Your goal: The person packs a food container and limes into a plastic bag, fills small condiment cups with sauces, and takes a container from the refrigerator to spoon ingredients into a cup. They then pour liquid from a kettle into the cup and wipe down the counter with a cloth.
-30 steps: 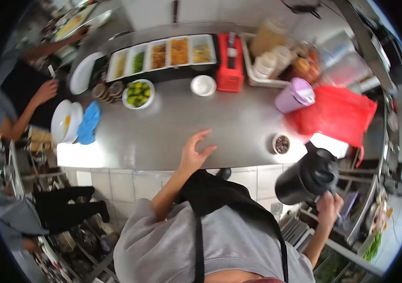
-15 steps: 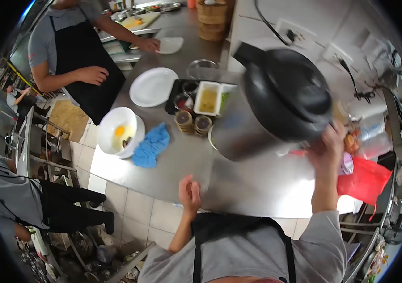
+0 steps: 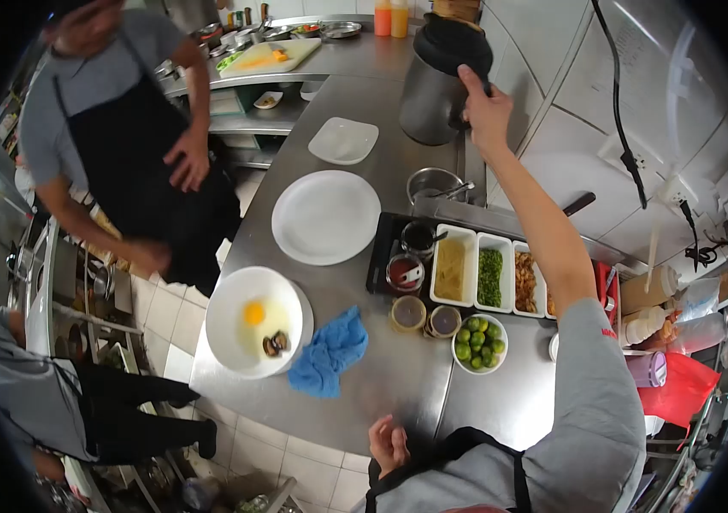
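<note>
My right hand (image 3: 488, 109) is stretched to the back of the counter, wrapped round the handle of a large dark thermal jug (image 3: 434, 98) with a black lid. The jug stands upright, or nearly so; I cannot tell whether its base touches the steel. Close to my body, my left hand (image 3: 389, 445) has its fingers curled in and nothing shows in it. The blue cloth (image 3: 330, 352) is the nearest item to that hand. Left of the cloth, a white bowl (image 3: 240, 355) contains an egg yolk (image 3: 254, 313) and dark pieces (image 3: 275, 344).
A white plate (image 3: 326, 217) and a small square dish (image 3: 343, 141) lie along the counter. White tubs of chopped food (image 3: 490, 278), two jars (image 3: 419, 316) and a bowl of limes (image 3: 479, 344) sit under my right arm. A co-worker (image 3: 124, 128) stands left.
My right hand has carried the jug from the near right to the back of the counter. The co-worker's hand has left the small dish. My left hand stays near my body.
</note>
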Available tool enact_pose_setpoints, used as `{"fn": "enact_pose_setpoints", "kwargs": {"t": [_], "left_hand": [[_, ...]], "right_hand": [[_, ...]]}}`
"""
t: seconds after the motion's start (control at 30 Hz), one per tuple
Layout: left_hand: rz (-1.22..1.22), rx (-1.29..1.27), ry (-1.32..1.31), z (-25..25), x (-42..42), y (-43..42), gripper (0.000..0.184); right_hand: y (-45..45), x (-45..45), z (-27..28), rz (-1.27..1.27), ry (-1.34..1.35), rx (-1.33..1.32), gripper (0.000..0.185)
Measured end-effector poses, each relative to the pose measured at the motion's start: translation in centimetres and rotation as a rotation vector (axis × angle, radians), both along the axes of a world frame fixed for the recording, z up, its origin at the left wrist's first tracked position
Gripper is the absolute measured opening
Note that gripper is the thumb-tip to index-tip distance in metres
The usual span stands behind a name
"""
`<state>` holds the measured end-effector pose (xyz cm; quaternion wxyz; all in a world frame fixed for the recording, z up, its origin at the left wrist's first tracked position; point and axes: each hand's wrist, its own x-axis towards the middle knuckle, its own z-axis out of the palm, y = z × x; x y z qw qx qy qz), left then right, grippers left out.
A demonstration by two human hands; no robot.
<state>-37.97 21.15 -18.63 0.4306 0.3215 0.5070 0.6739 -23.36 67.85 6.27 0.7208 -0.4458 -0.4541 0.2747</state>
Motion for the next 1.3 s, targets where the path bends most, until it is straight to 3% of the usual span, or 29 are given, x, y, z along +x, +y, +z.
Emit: {"fn": "enact_pose_setpoints", "kwargs": {"t": [0.13,0.2,0.23,0.27,0.33,0.37,0.43,0.5,0.57,0.6,0.63,0.67,0.7,0.77,0.83,0.9,1.0,1.07,1.2,1.3], "left_hand": [[-0.007,0.007,-0.012,0.7,-0.4,0.0,0.033],[-0.014,0.001,-0.001,0.5,-0.5,-0.1,0.039],[0.003,0.04,0.008,0.2,-0.3,-0.2,0.039],[-0.003,0.082,0.02,-0.1,-0.4,0.0,0.039],[-0.066,0.125,0.056,-0.5,-1.0,-0.1,0.039],[-0.093,0.11,0.088,-0.2,-1.5,-0.1,0.039],[-0.119,0.086,0.145,0.0,-2.0,0.2,0.039],[-0.125,0.07,0.218,0.3,-2.2,0.7,0.038],[-0.123,0.065,0.299,0.4,-2.2,0.6,0.038],[-0.125,0.061,0.34,0.5,-2.3,0.7,0.038],[-0.132,0.056,0.387,0.7,-2.3,0.6,0.038],[-0.139,0.057,0.429,0.9,-2.1,0.7,0.038],[-0.153,0.055,0.469,1.2,-1.8,0.6,0.038],[-0.189,0.071,0.548,1.6,-0.7,0.6,0.038],[-0.284,0.105,0.595,2.0,1.0,0.2,0.038],[-0.422,0.14,0.609,2.5,4.0,-0.5,0.039],[-0.625,0.2,0.621,4.1,10.1,-3.1,0.039],[-0.811,0.194,0.583,5.0,14.6,-4.9,0.037],[-0.96,0.325,0.474,4.6,21.7,-8.0,0.037],[-0.967,0.341,0.501,5.5,24.2,-11.2,0.04]], "right_hand": [[6.2,1.3,-5.3,-0.125,-0.046,-0.057,0.041],[6.5,2.0,-6.7,-0.212,-0.233,-0.187,0.05],[8.1,2.9,-8.4,-0.351,-0.458,-0.207,0.058],[5.2,2.0,-7.2,-0.327,-0.423,-0.119,0.063],[4.8,2.3,-8.0,-0.25,-0.381,-0.215,0.062],[4.8,2.5,-8.6,-0.206,-0.22,-0.212,0.063],[4.9,3.4,-9.0,-0.249,-0.319,-0.264,0.071],[5.9,2.7,-9.6,-0.371,-0.394,-0.25,0.063],[3.4,3.1,-8.0,-0.078,-0.378,-0.51,0.056],[2.6,1.5,-8.4,-0.359,-0.529,-0.522,0.055],[0.2,2.2,-7.4,-0.096,-0.539,-0.489,0.057],[-4.5,1.9,-6.2,-0.169,-0.644,-0.423,0.055],[-8.2,2.4,-6.0,-0.072,-0.628,-0.233,0.057],[-19.4,4.9,-5.9,-0.201,-0.656,0.253,0.059],[-33.2,11.0,-3.4,-0.107,-0.541,0.313,0.048],[-43.7,18.2,-5.2,-0.401,-0.562,0.315,0.042],[-58.9,29.0,-11.1,-1.035,-0.718,-0.105,0.051],[-66.2,33.7,-14.7,-0.995,-0.753,-0.377,0.07],[-72.0,37.7,-19.7,-0.669,-0.765,-0.535,0.101],[-72.2,38.8,-21.3,-0.601,-0.737,-0.464,0.104]]}}
